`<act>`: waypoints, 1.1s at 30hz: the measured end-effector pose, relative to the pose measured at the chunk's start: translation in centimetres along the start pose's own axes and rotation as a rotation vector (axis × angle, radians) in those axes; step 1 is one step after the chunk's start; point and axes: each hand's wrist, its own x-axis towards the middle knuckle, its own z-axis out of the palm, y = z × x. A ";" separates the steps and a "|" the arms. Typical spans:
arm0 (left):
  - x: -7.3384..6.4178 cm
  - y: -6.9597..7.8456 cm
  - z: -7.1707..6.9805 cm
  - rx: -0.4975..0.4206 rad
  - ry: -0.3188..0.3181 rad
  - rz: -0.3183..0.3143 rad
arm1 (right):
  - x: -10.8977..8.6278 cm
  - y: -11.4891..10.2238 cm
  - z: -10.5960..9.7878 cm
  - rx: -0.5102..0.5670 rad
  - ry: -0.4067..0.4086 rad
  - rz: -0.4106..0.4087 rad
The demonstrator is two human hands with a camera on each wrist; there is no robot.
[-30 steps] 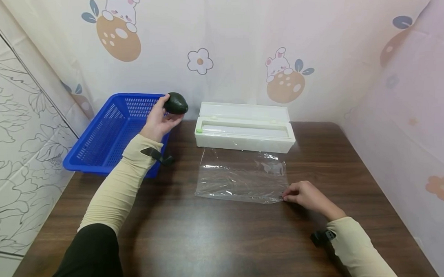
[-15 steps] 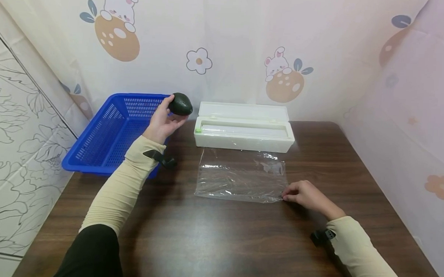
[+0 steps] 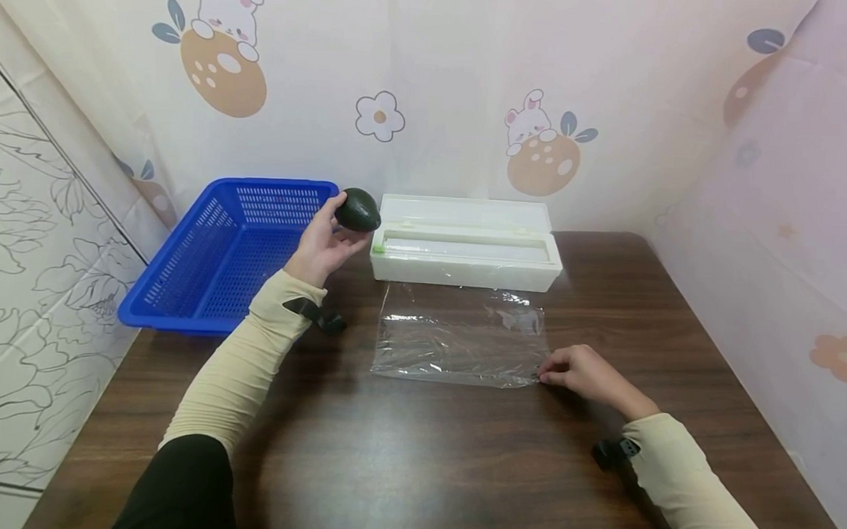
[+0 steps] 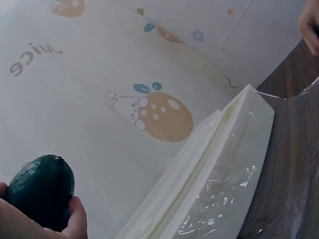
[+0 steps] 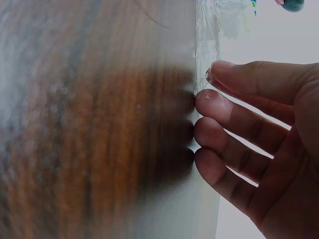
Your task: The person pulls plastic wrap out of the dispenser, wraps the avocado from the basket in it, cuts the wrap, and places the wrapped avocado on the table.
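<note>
My left hand (image 3: 320, 249) grips a dark green avocado (image 3: 358, 210), raised between the blue basket and the white box. In the left wrist view the avocado (image 4: 42, 191) sits between thumb and fingers. A sheet of clear plastic wrap (image 3: 456, 343) runs from the white wrap dispenser (image 3: 465, 274) toward the front, lying over the wooden table. My right hand (image 3: 588, 375) pinches the near right corner of that wrap. Seen from the right wrist, thumb and forefinger (image 5: 227, 74) meet on the film while the other fingertips touch the tabletop.
A blue perforated basket (image 3: 176, 318) stands at the back left of the brown wooden table (image 3: 402, 466). The dispenser's lid (image 3: 465, 212) is raised at the back. A printed curtain (image 3: 444, 63) hangs right behind the table.
My left hand has carried the avocado to the right and slightly down, from the basket's rim toward the dispenser. The right hand and the wrap have stayed in place.
</note>
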 end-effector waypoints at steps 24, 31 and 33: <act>0.2 -3.7 -0.7 0.046 -0.031 -0.039 | 0.0 -0.1 0.0 0.017 -0.011 0.012; 0.0 -4.2 -0.8 0.049 -0.031 -0.062 | 0.0 0.0 0.0 0.015 -0.013 0.014; 0.0 -4.4 -0.8 0.052 -0.035 -0.066 | 0.1 0.0 0.0 0.017 -0.012 0.013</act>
